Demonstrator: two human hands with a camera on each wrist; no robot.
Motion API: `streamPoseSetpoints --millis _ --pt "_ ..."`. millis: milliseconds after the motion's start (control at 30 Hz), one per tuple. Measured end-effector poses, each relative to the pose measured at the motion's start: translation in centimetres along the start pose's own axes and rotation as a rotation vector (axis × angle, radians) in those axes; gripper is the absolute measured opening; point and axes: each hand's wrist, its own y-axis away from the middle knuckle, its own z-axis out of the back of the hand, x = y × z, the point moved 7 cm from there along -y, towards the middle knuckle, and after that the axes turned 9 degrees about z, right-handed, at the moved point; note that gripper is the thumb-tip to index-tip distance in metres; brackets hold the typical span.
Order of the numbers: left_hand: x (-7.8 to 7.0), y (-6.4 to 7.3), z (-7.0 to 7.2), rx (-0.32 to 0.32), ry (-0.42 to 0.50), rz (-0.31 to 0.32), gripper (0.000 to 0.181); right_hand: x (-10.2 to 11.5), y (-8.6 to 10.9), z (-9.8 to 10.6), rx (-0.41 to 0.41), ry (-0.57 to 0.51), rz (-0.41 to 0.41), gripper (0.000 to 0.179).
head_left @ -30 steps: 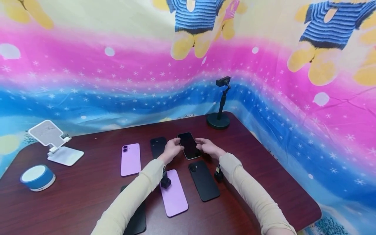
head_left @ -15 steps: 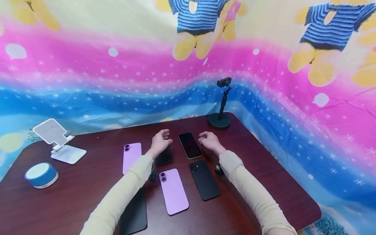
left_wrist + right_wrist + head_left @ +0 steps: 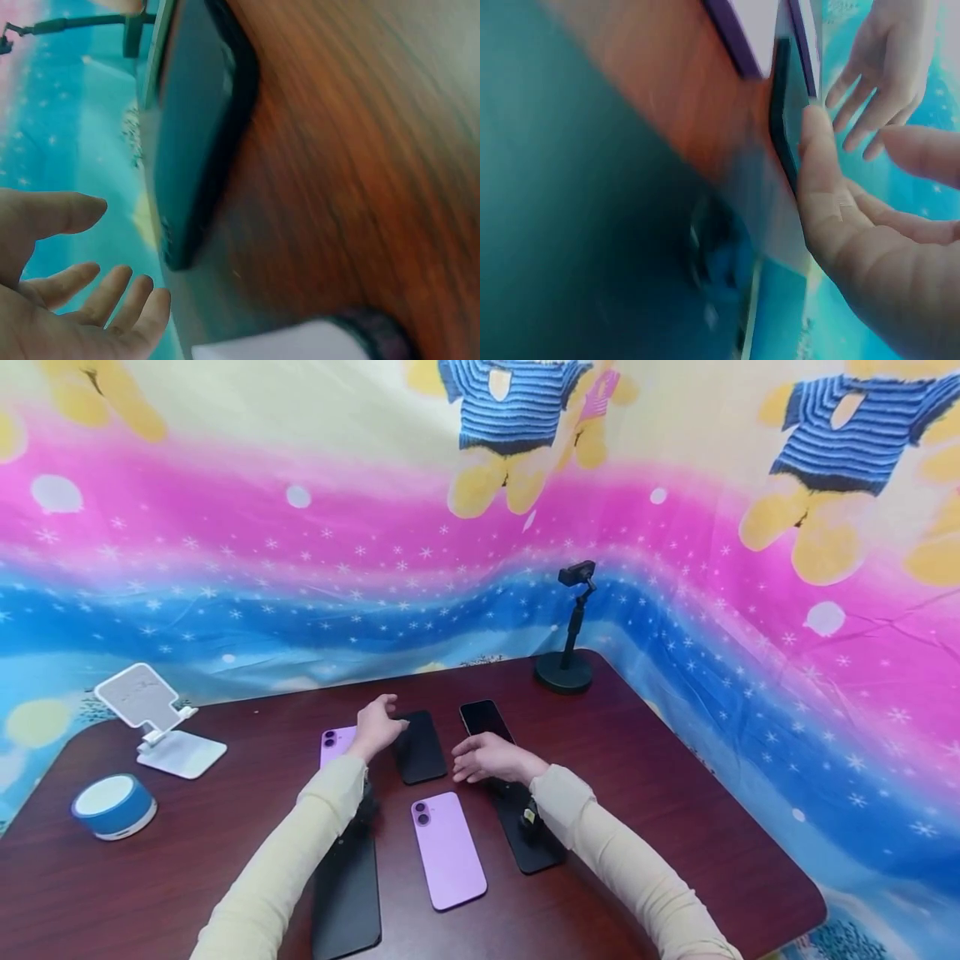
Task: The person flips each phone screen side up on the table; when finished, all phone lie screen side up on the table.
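My left hand (image 3: 377,727) hovers at the left edge of a black phone (image 3: 422,752), its fingers loosely spread and holding nothing. Relaxed fingers of this left hand (image 3: 82,315) show beside a dark phone (image 3: 199,127) in the left wrist view. My right hand (image 3: 495,758) is over the gap between a dark-screened phone (image 3: 482,717) and a black phone (image 3: 525,847), both partly covered by it. Nothing is in its grasp. A lilac phone (image 3: 450,856) lies back up in front. Another lilac phone (image 3: 332,747) is half hidden behind my left wrist.
A larger black device (image 3: 348,902) lies under my left forearm. To the left stand a white folding stand (image 3: 180,753) and a blue round speaker (image 3: 114,810). A black camera stand (image 3: 564,670) is at the table's back right corner, by a patterned curtain (image 3: 300,552).
Both hands have come away from the far dark-screened phone, which stays in place. My left hand has moved left past the neighbouring black phone; my right has shifted left and nearer.
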Motion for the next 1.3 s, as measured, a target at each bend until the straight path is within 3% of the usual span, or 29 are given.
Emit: streamPoseSetpoints --millis 167,367,500,733,933,1133,1300 --pt "1.1 -0.3 0.0 0.023 -0.045 0.024 0.06 -1.0 -0.2 -1.5 0.012 -0.091 -0.087 0.04" --pt "1.5 -0.7 -0.5 0.062 -0.069 0.045 0.062 -1.1 -0.3 -1.8 -0.007 -0.08 -0.105 0.044" --pt "1.5 -0.7 -0.8 0.096 -0.1 0.015 0.063 -1.0 -0.4 -1.8 -0.019 -0.087 -0.115 0.046" --pt "1.8 -1.0 -1.1 0.145 -0.16 -0.03 0.065 -0.9 -0.6 -2.4 -0.055 -0.201 -0.123 0.05" --pt "1.5 -0.8 -1.6 0.152 -0.201 -0.05 0.062 -1.0 -1.0 -2.8 -0.105 -0.238 -0.091 0.046" --pt "1.3 -0.6 -1.7 0.162 -0.138 -0.029 0.061 -1.3 -1.2 -2.9 -0.14 -0.255 -0.083 0.049" --pt "1.6 -1.0 -1.9 0.18 -0.006 0.025 0.062 -1.0 -1.2 -3.0 -0.139 -0.215 -0.091 0.053"
